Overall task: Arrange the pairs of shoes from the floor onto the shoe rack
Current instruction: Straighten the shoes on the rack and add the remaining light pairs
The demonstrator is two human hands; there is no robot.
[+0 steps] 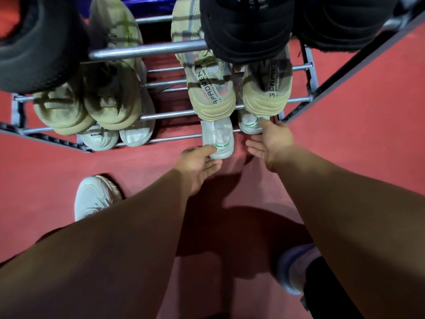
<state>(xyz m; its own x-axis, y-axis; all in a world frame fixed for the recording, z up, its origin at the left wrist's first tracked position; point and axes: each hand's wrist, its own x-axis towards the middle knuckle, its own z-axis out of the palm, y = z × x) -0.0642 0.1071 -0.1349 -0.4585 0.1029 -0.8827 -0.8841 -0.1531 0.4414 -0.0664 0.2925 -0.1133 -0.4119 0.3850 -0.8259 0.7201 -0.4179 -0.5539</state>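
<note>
White shoes on rack

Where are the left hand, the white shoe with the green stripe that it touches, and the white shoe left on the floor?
left hand (pixel 199 165): head view, palm.
white shoe with the green stripe (pixel 218 139): head view, heel.
white shoe left on the floor (pixel 94 196): head view, upper.
</note>
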